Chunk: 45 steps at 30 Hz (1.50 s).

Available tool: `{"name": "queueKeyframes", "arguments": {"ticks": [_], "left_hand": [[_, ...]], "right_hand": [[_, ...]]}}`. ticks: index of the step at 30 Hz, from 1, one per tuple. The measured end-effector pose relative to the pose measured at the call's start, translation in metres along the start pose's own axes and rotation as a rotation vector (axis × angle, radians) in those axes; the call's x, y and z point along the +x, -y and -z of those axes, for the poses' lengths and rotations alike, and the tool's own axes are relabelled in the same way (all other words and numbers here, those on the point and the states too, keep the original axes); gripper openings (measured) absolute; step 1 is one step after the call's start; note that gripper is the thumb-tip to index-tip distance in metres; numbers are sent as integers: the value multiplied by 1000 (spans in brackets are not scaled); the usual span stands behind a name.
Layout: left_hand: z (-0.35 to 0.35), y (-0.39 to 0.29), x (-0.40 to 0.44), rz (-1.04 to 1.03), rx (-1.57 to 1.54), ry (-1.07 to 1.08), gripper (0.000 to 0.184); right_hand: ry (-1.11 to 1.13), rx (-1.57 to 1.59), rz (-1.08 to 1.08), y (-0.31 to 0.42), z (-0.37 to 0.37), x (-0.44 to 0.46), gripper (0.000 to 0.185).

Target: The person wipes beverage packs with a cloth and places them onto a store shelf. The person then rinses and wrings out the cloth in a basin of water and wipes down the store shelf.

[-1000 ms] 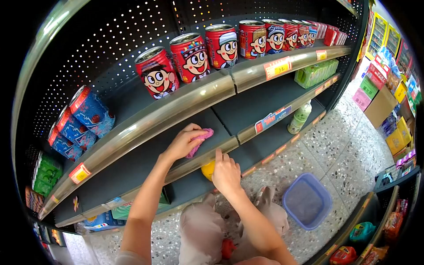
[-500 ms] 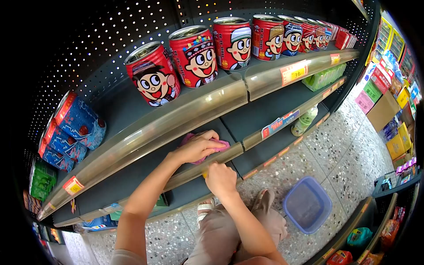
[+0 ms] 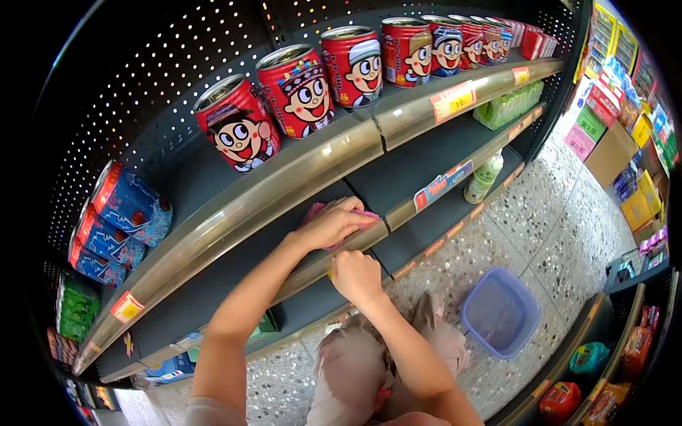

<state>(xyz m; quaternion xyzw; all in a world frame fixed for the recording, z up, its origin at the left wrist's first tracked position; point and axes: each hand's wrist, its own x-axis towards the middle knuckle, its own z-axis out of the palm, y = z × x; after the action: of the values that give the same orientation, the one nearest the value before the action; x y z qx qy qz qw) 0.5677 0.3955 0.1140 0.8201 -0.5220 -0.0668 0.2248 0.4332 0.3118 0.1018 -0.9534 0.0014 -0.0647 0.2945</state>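
Note:
My left hand [image 3: 332,224] is pressed down on the dark middle shelf [image 3: 266,248], its fingers closed on a pink cloth [image 3: 368,216] that shows at both sides of the hand. A seam between two shelf panels lies just right of the cloth. In front of that shelf's clear edge strip [image 3: 305,275], my right hand [image 3: 356,275] is closed in a fist. A bit of yellow shows beside its fingers, but what it grips is hidden.
Red cartoon-face cans [image 3: 295,92] line the shelf above, with blue cans [image 3: 131,206] at left. A green-white bottle [image 3: 484,177] stands on the lowest shelf. On the speckled floor sits a blue-purple basin [image 3: 501,312] near my knees; packaged goods [image 3: 604,369] fill the right-hand shelf.
My left hand and the cloth have slid slightly right, closer to the panel seam. My right hand stays closed at the shelf edge. The camera view has shifted a little.

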Motion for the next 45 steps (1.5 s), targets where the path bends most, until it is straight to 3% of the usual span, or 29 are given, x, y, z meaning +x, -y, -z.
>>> {"name": "queueKeyframes", "arguments": {"ticks": [3,10,13,23,29,35,39,42,45], "left_hand": [[-3,-4,4,21,26,-41,29],[-2,-5,0,0,5,-37,28],[-1,-2,-3,-21,-4,-20,28],[15,1,-34,2,-18,62,28],[12,-5,-32,78,-62,23,29],[7,-3,-20,18,76,-36,31],[-3,7,-11,78,-53,-97,24],[0,1,-9,98,20,-111,24],[-4,4,-4,93,86,-155,27]], "right_hand": [[-86,9,44,-2,-8,1,27],[-95,46,55,-4,-7,-9,25],[-26,43,21,-2,0,-16,15],[-93,139,56,-1,-7,-7,22],[-51,148,104,1,-8,-6,20],[-63,157,88,3,-2,1,13],[-90,178,98,6,-5,4,11],[-61,175,72,9,-7,7,11],[-119,186,106,5,-15,9,24]]}}
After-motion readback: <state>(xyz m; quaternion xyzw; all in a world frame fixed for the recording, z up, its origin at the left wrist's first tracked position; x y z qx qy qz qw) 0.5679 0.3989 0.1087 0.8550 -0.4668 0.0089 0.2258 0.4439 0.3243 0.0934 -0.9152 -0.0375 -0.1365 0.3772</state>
